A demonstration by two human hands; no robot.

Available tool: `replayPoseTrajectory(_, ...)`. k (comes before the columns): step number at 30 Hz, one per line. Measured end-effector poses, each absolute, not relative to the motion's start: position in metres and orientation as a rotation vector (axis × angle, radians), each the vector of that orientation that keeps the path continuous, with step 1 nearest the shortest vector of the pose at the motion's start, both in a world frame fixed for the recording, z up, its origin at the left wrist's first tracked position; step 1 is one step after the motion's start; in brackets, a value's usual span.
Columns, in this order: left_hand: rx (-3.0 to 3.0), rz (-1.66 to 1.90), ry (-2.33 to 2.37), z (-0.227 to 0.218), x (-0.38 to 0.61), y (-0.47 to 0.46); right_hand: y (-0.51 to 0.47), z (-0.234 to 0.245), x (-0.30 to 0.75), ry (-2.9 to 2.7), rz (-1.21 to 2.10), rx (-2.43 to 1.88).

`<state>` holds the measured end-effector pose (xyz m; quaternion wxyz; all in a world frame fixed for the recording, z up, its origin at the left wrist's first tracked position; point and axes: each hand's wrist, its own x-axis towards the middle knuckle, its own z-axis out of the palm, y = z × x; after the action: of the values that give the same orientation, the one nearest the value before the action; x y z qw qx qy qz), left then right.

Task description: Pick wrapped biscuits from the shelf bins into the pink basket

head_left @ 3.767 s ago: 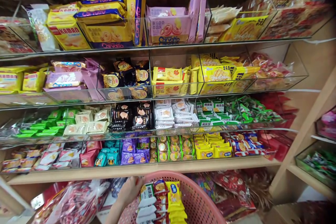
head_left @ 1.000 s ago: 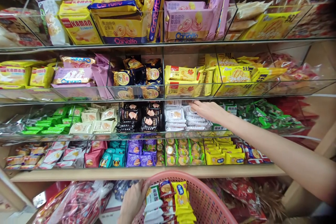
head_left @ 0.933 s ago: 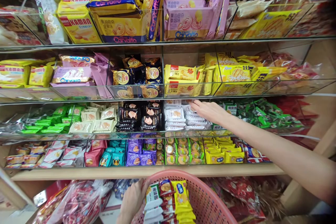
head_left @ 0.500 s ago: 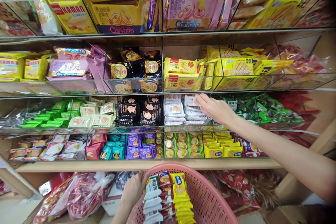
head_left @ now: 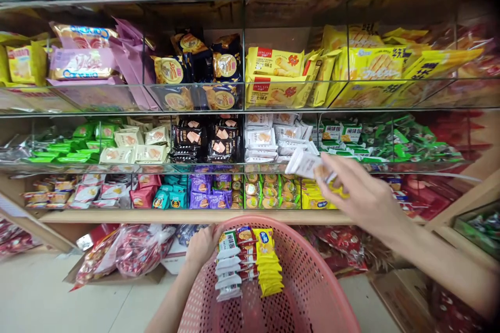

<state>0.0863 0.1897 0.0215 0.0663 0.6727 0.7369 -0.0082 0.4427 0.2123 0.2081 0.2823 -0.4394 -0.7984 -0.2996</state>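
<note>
The fingers (head_left: 332, 186) of the right hand (head_left: 363, 200) were clamped on one end of a white biscuit packet (head_left: 307, 165), pinching it between thumb and fingertips. The packet tilted across the front of the display, its free end pointing left, just below a clear plastic bin of matching white packets (head_left: 260, 138). Close behind it lay a bin of yellow packets (head_left: 314, 192), mostly hidden by the hand.

The left hand (head_left: 201, 247) was lower down at a pink plastic basket (head_left: 312, 281), its fingers curled together over the rim. Inside the basket, a row of white-and-green packets (head_left: 228, 265) lay beside a row of yellow packets (head_left: 267, 265), the two rows touching.

Beyond the hands rose tiers of clear bins. A bin of green-and-white packets (head_left: 336, 132) stood to the right of the white packets, and black packets (head_left: 222, 140) stood to their left. Yellow wafer packets (head_left: 371, 62) filled the tier above, and purple packets (head_left: 205, 184) sat in the tier below, on a wooden shelf (head_left: 187, 217). Under that shelf, clear bags of red sweets (head_left: 142, 252) rested near the basket, above a tiled floor (head_left: 58, 291).
</note>
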Motion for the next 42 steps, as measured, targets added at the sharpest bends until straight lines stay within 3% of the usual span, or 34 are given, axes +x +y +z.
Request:
replayPoseTrajectory(9,2.005,-0.035,2.250,0.021,0.091,0.189,0.128,0.063,0.406,-2.568,-0.367,-0.924)
replayPoseTrajectory(14,2.008,-0.011,2.258,0.019,0.091,0.189,0.100,0.007,0.406,-2.750,-0.309,-0.907)
replayPoseTrajectory(21,2.032,-0.002,2.248,0.018,0.090,0.190,0.079,-0.049,0.409,-2.777,-0.446,-1.271)
replayPoseTrajectory(25,2.029,-0.014,2.246,0.019,0.090,0.190,0.080,-0.057,0.406,-2.772,-0.523,-1.426)
replayPoseTrajectory(33,2.036,-0.050,2.248,0.022,0.091,0.189,0.102,-0.027,0.389,-2.744,-0.425,-1.828)
replayPoseTrajectory(42,2.049,-0.072,2.241,0.023,0.091,0.189,0.119,-0.008,0.373,-2.664,0.139,-2.106)
